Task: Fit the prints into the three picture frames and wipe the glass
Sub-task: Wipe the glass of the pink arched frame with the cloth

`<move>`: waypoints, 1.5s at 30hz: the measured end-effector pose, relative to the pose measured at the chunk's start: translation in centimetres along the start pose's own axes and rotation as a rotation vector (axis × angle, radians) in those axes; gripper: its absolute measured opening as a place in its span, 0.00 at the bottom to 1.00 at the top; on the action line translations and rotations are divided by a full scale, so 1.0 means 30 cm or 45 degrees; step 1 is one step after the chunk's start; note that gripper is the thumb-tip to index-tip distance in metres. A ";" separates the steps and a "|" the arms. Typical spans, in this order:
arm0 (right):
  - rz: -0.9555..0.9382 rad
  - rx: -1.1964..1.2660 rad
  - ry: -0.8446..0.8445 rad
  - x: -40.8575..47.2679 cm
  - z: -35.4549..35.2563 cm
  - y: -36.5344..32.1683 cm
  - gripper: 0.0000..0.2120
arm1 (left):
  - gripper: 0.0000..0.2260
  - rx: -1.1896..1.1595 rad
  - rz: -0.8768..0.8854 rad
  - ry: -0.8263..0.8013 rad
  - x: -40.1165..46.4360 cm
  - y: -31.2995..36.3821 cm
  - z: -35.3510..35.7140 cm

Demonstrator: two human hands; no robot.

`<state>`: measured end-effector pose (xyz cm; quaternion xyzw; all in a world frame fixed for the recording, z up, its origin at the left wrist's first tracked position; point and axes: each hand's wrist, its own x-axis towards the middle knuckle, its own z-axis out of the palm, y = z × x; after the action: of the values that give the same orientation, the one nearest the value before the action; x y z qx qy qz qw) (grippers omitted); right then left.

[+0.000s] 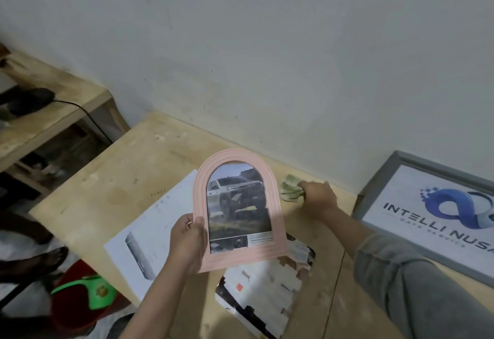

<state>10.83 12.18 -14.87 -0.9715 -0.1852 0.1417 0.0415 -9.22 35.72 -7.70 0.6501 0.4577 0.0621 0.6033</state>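
Pink arched frame [240, 210] with a truck print is held above the worktop [107, 186] in the left grip [188, 242]; a green cloth [291, 187] near the worktop's back edge is clutched by the right grip [318, 195].

- Left hand [188, 242] was raised in front of the body, forearm bare and coming up from the lower middle of view.
- Its thumb lay over the front of the pink arched frame [239, 209] at the lower left edge; fingers were curled behind it, out of sight. The frame was held upright, clear of the table.
- A ring showed on one finger of that hand.
- Right hand [318, 196] was stretched forward and down to the tabletop, back of the hand upward.
- Its fingers were bunched round a crumpled greenish cloth [291, 188].
- Right arm was extended, grey sleeve pushed up to about the elbow, forearm bare.
- The two hands were well apart.
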 end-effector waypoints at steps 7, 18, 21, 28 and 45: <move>-0.119 0.610 0.632 -0.127 -0.147 -0.011 0.23 | 0.07 0.007 0.086 -0.082 -0.061 0.029 0.061; -0.900 -0.180 0.976 -0.444 -0.349 0.109 0.25 | 0.09 0.017 0.421 -0.160 -0.427 0.091 0.293; -0.750 -0.264 0.967 -0.565 -0.378 0.214 0.35 | 0.09 0.019 0.515 -0.110 -0.536 0.098 0.330; -0.564 -0.311 1.118 -0.865 -0.304 0.420 0.25 | 0.08 -0.031 0.682 -0.113 -0.745 0.101 0.413; -0.443 0.441 0.483 -1.299 -0.276 0.592 0.14 | 0.07 -0.115 0.768 -0.161 -1.012 0.077 0.578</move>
<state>-15.32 -19.01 0.83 -0.9128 -0.3109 -0.0219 0.2637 -14.45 3.11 3.97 0.7316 0.2024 0.2180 0.6134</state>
